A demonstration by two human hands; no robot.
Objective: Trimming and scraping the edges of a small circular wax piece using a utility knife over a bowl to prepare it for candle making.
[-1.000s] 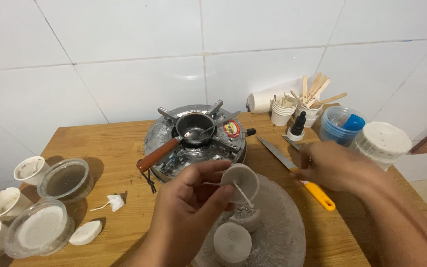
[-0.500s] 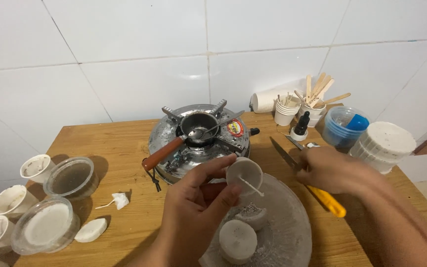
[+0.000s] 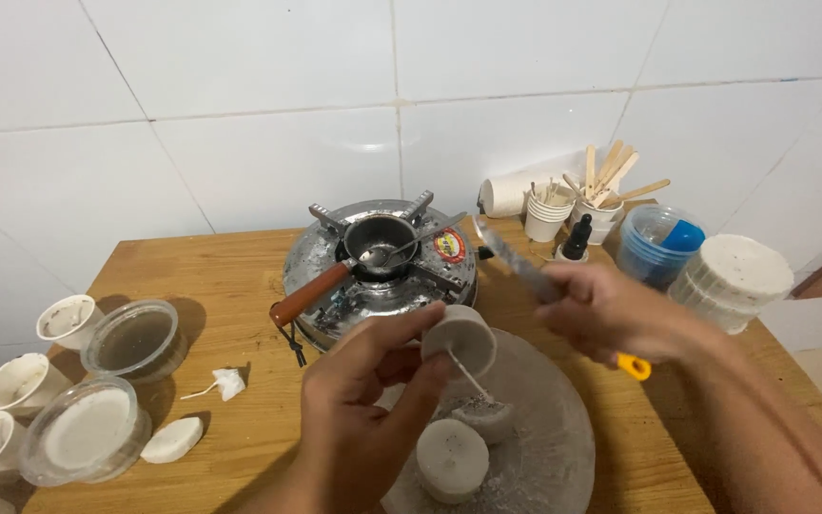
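My left hand (image 3: 363, 400) is closed around a small round white candle (image 3: 459, 341), thumb on top and fingers underneath, tipped on its side so that its flat face points toward my right. A thin wick (image 3: 468, 373) trails down from that face. My right hand (image 3: 611, 314) is wrapped around the yellow handle of a knife (image 3: 523, 266), whose blade angles up and away from me, past the candle toward the stove. The blade is blurred, so I can't tell how near its edge is to the wax.

To do this well, I judge that I should keep the candle pinched steady by its sides, keep my left fingertips behind the rim and out of the blade's path, and bring the edge in shallow so that it shaves rather than digs. The wick hangs loose just below the face and could be nicked, so I'd work away from it.

The candle sits between my two hands, held above a round grey tray (image 3: 544, 447). Directly under my left hand two more white candles lie on that tray, the nearer one (image 3: 451, 459) and a smaller one (image 3: 482, 414) just beyond it, touching or nearly so. Beyond both hands stands the small metal stove (image 3: 382, 266) with a pot and spoon. Well out to the left of my left hand, paper cups (image 3: 68, 319) and clear tubs (image 3: 135, 338) rest on the wooden surface (image 3: 211, 276).
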